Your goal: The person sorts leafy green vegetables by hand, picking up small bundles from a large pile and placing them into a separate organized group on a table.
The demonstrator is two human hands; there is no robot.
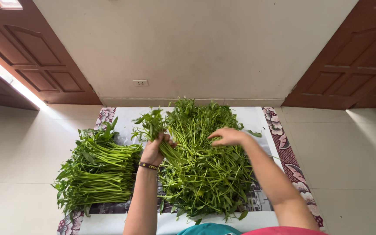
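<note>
My left hand (154,149) is closed around a small bunch of green leafy stems (152,122), lifted above a big loose heap of the same greens (203,174) in the middle of a mat. A dark band sits on that wrist. My right hand (226,136) hovers over the heap's far side, fingers curled down and touching the stems; whether it grips any is unclear. To the left lies a tidy stack of greens (96,172) with stems aligned and pointing right.
The greens rest on a printed sheet with a floral border (289,156) spread on a pale tiled floor (357,169). A cream wall with a socket (140,82) stands behind. Brown wooden doors (349,61) flank both sides.
</note>
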